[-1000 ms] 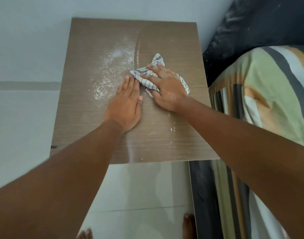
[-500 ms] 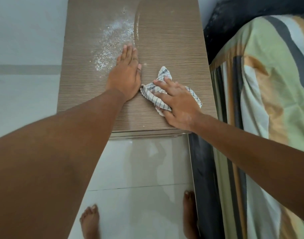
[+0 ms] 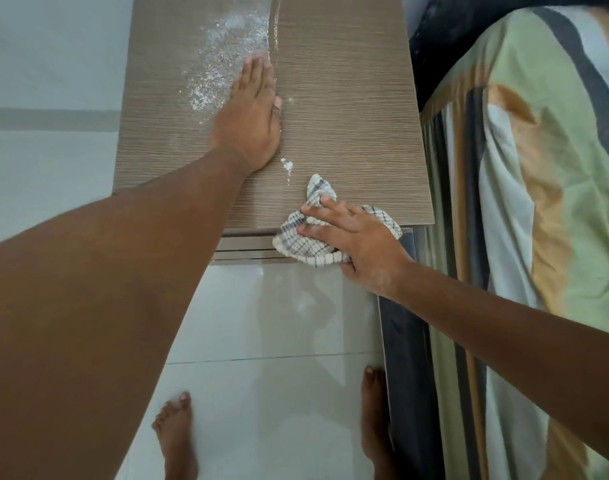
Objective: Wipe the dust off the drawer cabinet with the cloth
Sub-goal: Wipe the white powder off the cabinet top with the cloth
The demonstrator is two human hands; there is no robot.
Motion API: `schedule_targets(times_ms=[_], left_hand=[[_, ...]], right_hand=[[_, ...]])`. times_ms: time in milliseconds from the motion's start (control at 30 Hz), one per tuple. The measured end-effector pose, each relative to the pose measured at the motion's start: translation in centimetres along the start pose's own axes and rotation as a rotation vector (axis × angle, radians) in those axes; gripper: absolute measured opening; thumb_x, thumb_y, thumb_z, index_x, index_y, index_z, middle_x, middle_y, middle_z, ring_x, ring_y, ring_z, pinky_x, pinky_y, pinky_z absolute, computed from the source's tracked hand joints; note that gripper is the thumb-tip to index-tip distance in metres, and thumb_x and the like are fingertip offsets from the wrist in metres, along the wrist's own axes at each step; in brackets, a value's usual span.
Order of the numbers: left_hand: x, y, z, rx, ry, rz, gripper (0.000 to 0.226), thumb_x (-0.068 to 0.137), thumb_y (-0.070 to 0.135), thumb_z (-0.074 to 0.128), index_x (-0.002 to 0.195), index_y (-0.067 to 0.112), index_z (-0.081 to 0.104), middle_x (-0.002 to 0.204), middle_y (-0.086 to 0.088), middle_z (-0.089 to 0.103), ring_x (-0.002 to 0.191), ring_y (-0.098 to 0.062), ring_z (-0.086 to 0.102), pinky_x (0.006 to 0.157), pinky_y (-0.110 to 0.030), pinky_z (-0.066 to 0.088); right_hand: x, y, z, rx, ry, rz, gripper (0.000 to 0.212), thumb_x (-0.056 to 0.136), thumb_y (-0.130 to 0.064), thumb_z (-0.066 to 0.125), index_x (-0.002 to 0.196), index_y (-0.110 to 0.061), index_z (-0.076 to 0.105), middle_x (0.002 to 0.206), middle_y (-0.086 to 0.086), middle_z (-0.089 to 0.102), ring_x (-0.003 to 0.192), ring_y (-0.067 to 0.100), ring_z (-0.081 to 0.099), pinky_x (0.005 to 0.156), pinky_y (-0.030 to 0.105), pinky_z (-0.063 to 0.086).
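Note:
The drawer cabinet (image 3: 348, 98) has a brown wood-grain top. White dust (image 3: 223, 60) is spread over its far left part, and a small clump of dust (image 3: 287, 165) lies near the front. My left hand (image 3: 251, 123) rests flat on the top, fingers together, right beside the dust patch. My right hand (image 3: 358, 237) presses a white checked cloth (image 3: 306, 245) at the cabinet's front edge, right of centre. Part of the cloth hangs over the edge, above the drawer fronts.
A bed with a striped green, orange and grey cover (image 3: 538, 202) stands tight against the cabinet's right side, on a dark frame (image 3: 405, 358). Glossy white floor tiles (image 3: 279, 341) lie in front, with my bare feet (image 3: 176, 434) on them. A pale wall lies left.
My right hand has dragged the cloth from the middle of the top back to the front edge, leaving a small clump of dust. My left hand has stayed flat by the dust patch.

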State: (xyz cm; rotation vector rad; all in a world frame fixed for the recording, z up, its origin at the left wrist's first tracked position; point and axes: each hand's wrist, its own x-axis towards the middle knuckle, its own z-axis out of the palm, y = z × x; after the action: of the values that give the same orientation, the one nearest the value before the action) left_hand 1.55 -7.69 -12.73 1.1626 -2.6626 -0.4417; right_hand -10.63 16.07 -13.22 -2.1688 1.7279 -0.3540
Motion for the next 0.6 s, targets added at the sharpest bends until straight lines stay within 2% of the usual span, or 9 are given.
schedule_targets(times_ms=[100, 200, 300, 367, 467, 533, 600], left_hand=[[0.0, -0.1, 0.1, -0.003, 0.002, 0.009, 0.057, 0.109, 0.027, 0.017, 0.158, 0.000, 0.009, 0.168, -0.018, 0.005, 0.156, -0.029, 0.000, 0.128, -0.040, 0.006], [0.2, -0.2, 0.2, -0.007, -0.003, 0.006, 0.057, 0.109, 0.028, 0.017, 0.158, -0.001, 0.010, 0.168, -0.019, 0.006, 0.156, -0.030, 0.000, 0.128, -0.041, 0.008], [0.4, -0.1, 0.1, -0.042, -0.022, 0.021, 0.057, 0.109, 0.027, 0.020, 0.158, -0.002, 0.011, 0.167, -0.020, 0.006, 0.156, -0.030, 0.000, 0.128, -0.041, 0.006], [0.7, -0.6, -0.3, -0.096, -0.023, 0.026, 0.056, 0.109, 0.025, 0.021, 0.158, -0.001, 0.012, 0.168, -0.018, 0.007, 0.156, -0.028, 0.000, 0.128, -0.039, 0.006], [2.0, -3.4, -1.8, -0.125, 0.036, -0.009, 0.055, 0.109, 0.024, 0.023, 0.159, 0.001, 0.015, 0.168, -0.017, 0.010, 0.156, -0.027, 0.003, 0.127, -0.038, 0.006], [3.0, -6.1, -2.8, -0.088, 0.075, -0.049, 0.055, 0.109, 0.025, 0.023, 0.158, 0.002, 0.016, 0.167, -0.018, 0.012, 0.156, -0.029, 0.004, 0.127, -0.039, 0.006], [3.6, -8.4, -3.3, -0.049, 0.084, -0.093, 0.054, 0.109, 0.023, 0.023, 0.158, 0.000, 0.017, 0.166, -0.020, 0.012, 0.156, -0.032, 0.004, 0.127, -0.041, 0.005]], right_hand=[[-1.1, -0.6, 0.7, -0.008, -0.012, -0.082, 0.076, 0.068, 0.010, 0.078, 0.138, -0.015, 0.061, 0.151, 0.005, 0.051, 0.146, 0.033, 0.040, 0.119, 0.046, 0.033], [-1.9, -1.2, 1.4, -0.004, -0.030, -0.169, 0.071, 0.068, 0.008, 0.083, 0.134, -0.013, 0.065, 0.142, 0.008, 0.061, 0.140, 0.035, 0.049, 0.111, 0.054, 0.045], [-0.8, -2.2, 0.9, 0.067, 0.118, -0.195, 0.062, 0.078, 0.006, 0.070, 0.136, -0.015, 0.062, 0.143, 0.009, 0.059, 0.142, 0.031, 0.046, 0.118, 0.043, 0.040], [1.4, -2.3, -0.4, 0.165, 0.266, -0.116, 0.063, 0.080, 0.007, 0.060, 0.138, -0.018, 0.057, 0.145, 0.007, 0.057, 0.144, 0.029, 0.043, 0.114, 0.040, 0.044], [5.9, -0.6, -3.1, 0.209, 0.385, 0.082, 0.068, 0.078, 0.007, 0.063, 0.140, -0.019, 0.058, 0.147, 0.008, 0.055, 0.143, 0.030, 0.045, 0.097, 0.040, 0.057], [9.5, 1.2, -4.7, 0.180, 0.409, 0.233, 0.064, 0.082, 0.004, 0.062, 0.141, -0.021, 0.057, 0.148, 0.009, 0.054, 0.141, 0.030, 0.047, 0.099, 0.033, 0.052], [13.2, 3.3, -6.1, 0.170, 0.416, 0.369, 0.062, 0.088, 0.000, 0.060, 0.143, -0.027, 0.055, 0.150, 0.006, 0.052, 0.141, 0.024, 0.046, 0.103, 0.022, 0.039]])
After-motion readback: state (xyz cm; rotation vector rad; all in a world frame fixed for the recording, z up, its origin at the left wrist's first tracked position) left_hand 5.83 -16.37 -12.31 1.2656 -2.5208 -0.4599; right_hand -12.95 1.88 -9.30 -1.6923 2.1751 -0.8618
